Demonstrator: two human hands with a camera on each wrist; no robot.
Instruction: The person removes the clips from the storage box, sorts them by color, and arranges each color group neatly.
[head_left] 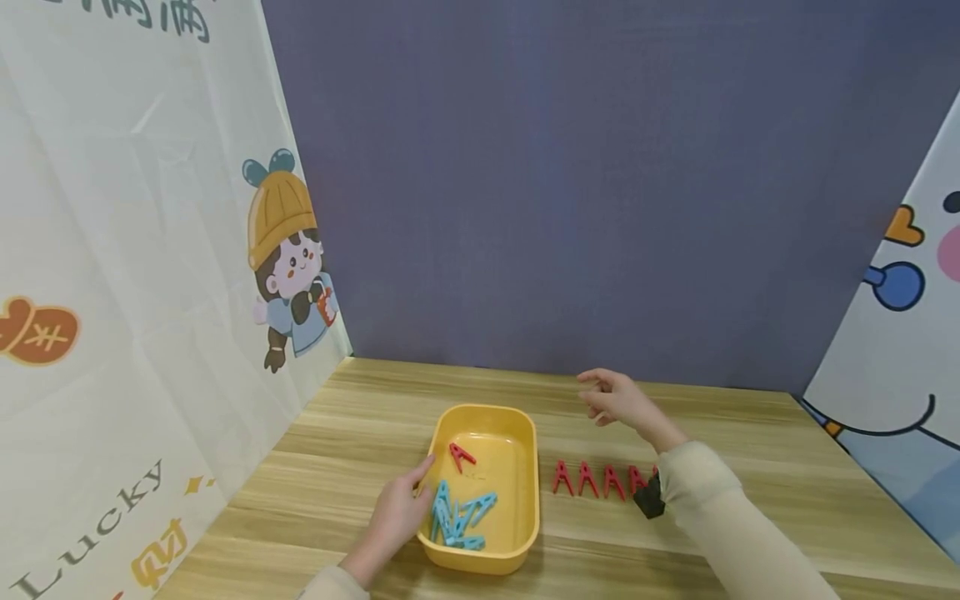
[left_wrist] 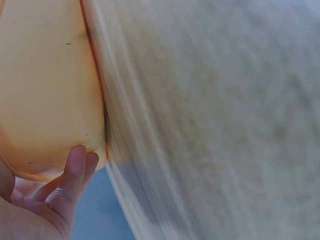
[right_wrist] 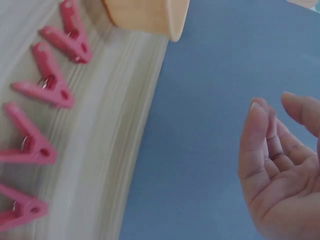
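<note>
A yellow plastic bin (head_left: 501, 562) stands on the table, and my left hand (head_left: 396, 515) grips its left wall. In the left wrist view, fingers (left_wrist: 73, 167) press against the bin's outer side. Inside lie one red clothespin (head_left: 461, 456) and several light-blue clothespins (head_left: 450, 518) in a loose heap. My right hand (head_left: 618, 402) is raised over the table behind the red row, fingers loosely bent, holding nothing. Several red clothespins (head_left: 587, 480) lie in a row right of the bin; in the right wrist view, red clothespins (right_wrist: 47, 80) appear left of the hand.
The wood-grain table (head_left: 360, 425) ends at a dark blue backdrop (head_left: 555, 208). A printed white sheet (head_left: 150, 250) lines the left side and another printed sheet (head_left: 892, 358) the right. A black object (head_left: 649, 497) at the right cuff partly covers the row's right end.
</note>
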